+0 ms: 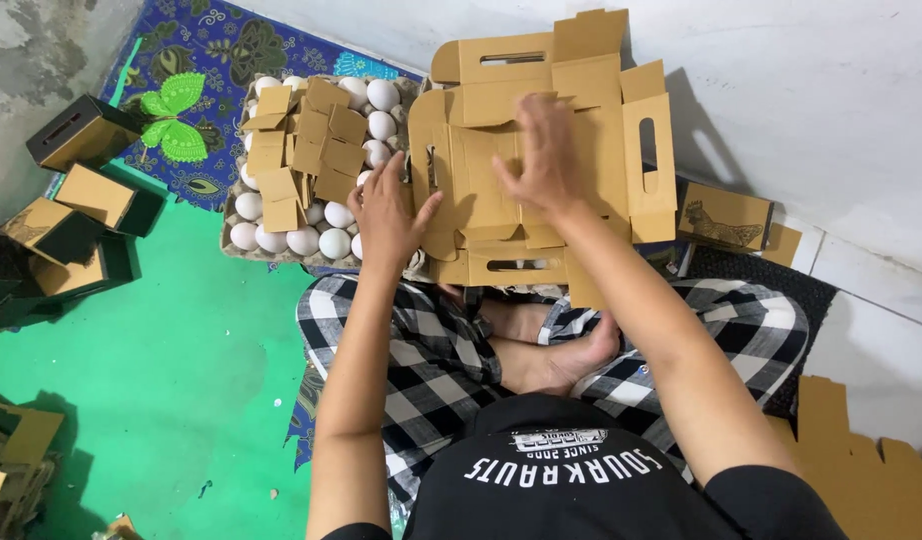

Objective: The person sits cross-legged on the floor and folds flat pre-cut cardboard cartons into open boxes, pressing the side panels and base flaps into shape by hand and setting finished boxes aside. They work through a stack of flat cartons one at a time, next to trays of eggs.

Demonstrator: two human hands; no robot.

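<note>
Seated person, seen from above, working a flat brown die-cut cardboard carton blank with slotted handle openings, which lies ahead of the crossed legs. The right hand lies flat on the middle of the blank, fingers spread and pressed on the board, gripping nothing. The left hand rests open, fingers splayed, at the blank's left edge, its fingertips against the board where a side flap rises.

Just left of the left hand stands a grey moulded pulp tray of white eggs, touching or nearly touching the blank's left edge; small brown cardboard divider pieces lie loose on top of the eggs. Right of the right hand, past the blank's right flap, a folded brown printed carton lies against the pale tiled floor, which is open beyond it. Far left of the left hand, assembled brown-and-black cartons stand on the green mat; open mat lies between them and the near knee.
</note>
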